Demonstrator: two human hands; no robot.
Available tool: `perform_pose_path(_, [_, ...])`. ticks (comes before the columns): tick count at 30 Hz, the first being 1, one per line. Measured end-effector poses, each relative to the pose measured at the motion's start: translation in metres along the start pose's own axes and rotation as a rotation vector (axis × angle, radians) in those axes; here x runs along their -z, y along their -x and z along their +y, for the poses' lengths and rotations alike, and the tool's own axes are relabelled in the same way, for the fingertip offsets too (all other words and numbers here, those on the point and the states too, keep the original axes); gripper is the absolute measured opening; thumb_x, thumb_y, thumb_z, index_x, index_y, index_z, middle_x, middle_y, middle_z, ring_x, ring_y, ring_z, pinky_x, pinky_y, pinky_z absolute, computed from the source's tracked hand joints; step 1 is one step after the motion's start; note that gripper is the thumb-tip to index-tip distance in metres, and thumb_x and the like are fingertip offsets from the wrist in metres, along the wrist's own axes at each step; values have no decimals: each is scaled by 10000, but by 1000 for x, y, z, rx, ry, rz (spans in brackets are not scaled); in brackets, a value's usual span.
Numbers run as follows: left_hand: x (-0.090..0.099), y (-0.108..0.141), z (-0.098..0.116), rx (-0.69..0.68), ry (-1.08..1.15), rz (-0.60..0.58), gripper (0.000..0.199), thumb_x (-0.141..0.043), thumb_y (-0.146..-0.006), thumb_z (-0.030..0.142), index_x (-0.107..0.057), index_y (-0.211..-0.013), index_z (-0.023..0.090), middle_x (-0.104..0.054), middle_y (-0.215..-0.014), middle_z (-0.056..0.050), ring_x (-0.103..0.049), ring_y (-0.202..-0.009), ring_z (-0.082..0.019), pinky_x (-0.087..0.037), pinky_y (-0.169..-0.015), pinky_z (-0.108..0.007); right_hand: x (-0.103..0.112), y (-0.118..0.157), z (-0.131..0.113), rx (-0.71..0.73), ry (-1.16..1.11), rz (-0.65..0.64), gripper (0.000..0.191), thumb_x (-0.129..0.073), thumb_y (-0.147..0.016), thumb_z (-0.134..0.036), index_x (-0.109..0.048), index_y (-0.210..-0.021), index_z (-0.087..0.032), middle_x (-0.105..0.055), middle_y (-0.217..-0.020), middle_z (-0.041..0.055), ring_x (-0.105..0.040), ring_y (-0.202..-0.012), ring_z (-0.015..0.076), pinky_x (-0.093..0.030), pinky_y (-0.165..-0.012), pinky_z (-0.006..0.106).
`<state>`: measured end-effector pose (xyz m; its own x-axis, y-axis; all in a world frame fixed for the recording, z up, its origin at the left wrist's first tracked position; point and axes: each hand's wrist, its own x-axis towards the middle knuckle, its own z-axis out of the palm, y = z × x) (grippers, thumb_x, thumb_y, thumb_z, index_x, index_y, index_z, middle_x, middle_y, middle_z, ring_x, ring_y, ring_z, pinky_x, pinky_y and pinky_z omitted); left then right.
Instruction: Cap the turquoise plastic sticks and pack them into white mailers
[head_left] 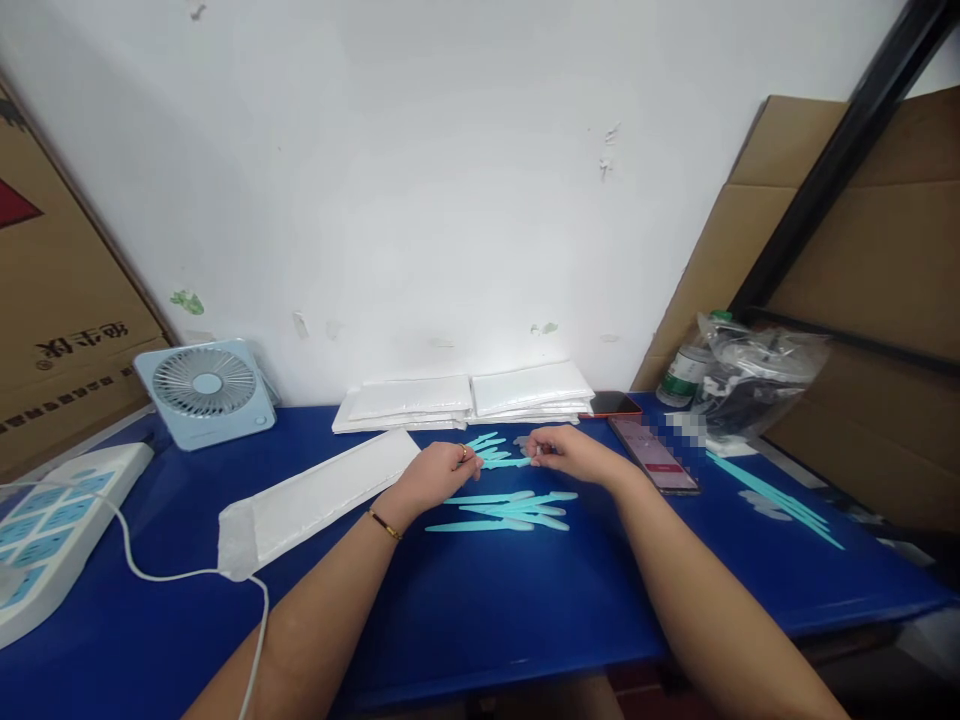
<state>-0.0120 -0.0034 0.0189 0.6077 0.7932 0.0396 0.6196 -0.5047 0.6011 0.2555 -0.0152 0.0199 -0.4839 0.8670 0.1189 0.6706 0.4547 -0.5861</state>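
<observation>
Between my two hands lies a slim turquoise eyebrow razor (504,463), held level just above the table. My left hand (439,474) pinches its left end, and a ring and bracelet show on that side. At the opposite end, the fingertips of my right hand (571,455) are closed on the razor's head. Several more turquoise razors (484,442) lie just behind my fingers, partly hidden by them. Closer to me, a loose fan of razors (502,510) rests on the table, their heads with pale, see-through covers to the right.
A long white padded packet (322,500) lies left, with stacked white packets (412,400) by the wall. A fan (206,390), power strip (60,530) and cable stand left. Right are a phone (656,455), more razors (780,500), a bottle (684,375) and a plastic bag (757,385).
</observation>
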Motion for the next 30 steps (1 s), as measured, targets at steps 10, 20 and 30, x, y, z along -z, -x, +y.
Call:
perform_pose_path(10, [4,-2,-25,-39,-342,201,256,-446,-854,379,-627,-914,209,-626,-894,-49,-574,-840,-201,-405,-715,-286,5,2,14,-75,68,88,143,-613,-758,-307,-629,-815,-176,-566,-831,28,-508,-700,136,-382,-626,239])
perform_pose_path(20, [-7,3,-4,-197,-199,-69,271,-493,-833,451,-637,-862,223,-622,-762,4,-560,-724,-146,-378,-620,-230,-20,-5,-13,73,130,-194,77,-613,-763,-231,-655,-789,-171,-537,-801,24,-501,-690,123,-384,-610,222])
perform_pose_path(30, [-11,-4,-6,-125,-282,75,118,-567,-799,313,-626,-785,211,-641,-834,-12,-571,-804,-169,-396,-681,-253,-18,-5,-10,66,168,-143,70,-561,-794,-203,-621,-783,-170,-540,-819,29,-502,-687,122,-381,-620,222])
